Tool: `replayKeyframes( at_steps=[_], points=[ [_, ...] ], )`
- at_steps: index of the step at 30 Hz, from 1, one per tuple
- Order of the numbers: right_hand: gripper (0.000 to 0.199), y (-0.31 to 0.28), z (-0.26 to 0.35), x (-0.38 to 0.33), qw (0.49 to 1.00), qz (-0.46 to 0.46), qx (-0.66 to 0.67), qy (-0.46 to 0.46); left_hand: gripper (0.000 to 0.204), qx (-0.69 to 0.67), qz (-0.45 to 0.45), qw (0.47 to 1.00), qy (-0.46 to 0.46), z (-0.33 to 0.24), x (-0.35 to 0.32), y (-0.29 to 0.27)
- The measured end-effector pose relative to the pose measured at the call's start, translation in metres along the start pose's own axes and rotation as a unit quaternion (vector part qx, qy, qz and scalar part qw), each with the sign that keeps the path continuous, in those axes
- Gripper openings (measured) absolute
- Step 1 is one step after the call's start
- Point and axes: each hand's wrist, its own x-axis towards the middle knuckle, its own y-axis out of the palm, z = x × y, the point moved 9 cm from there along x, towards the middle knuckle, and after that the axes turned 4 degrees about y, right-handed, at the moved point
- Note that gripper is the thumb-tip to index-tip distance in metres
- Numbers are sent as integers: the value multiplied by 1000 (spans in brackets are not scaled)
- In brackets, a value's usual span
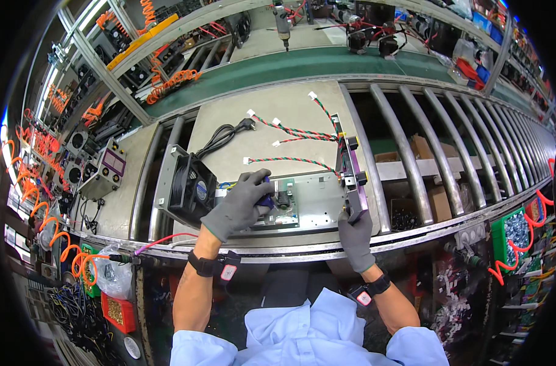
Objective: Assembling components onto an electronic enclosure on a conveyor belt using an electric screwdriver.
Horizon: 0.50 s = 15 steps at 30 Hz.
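Note:
My left hand [241,204], in a grey glove, curls round a dark blue object [267,198], mostly hidden by my fingers, over a green circuit board [285,198]. The board sits in an open metal chassis [320,198] with a black fan [192,188] at its left end. My right hand [356,239], also gloved, grips the near end of a purple-edged panel [358,204] standing at the chassis's right end. Red, green and black twisted wires [290,160] with white connectors fan out leftward from the panel. A black power cord [220,139] lies behind the fan.
The chassis rests on a pale board [223,110] between metal conveyor rollers [418,155]. At left stands a small box with knobs [104,171]. A power screwdriver [282,29] hangs ahead. Bins of screws, one red [118,312], one green [511,235], flank the near edge.

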Motion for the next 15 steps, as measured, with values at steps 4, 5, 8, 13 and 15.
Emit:
replayKeyframes(
  at_steps=[4,5,8,13,15],
  points=[
    [24,-2,-7,-3,1000,-5,-6,14,40,28,-12,999,30,-1,-3,0],
    [23,-2,-3,-3,1000,-11,-10,-16,40,32,-13,999,32,0,-3,1],
    [39,2,-1,-1,1000,-7,-8,-22,41,14,-21,999,43,1,-3,2],
    [48,-10,33,-28,988,-121,43,-81,46,75,-38,996,34,3,-8,7],
    [42,-22,60,-60,973,-168,-63,-144,45,67,-44,996,25,6,-13,12]
  ],
)
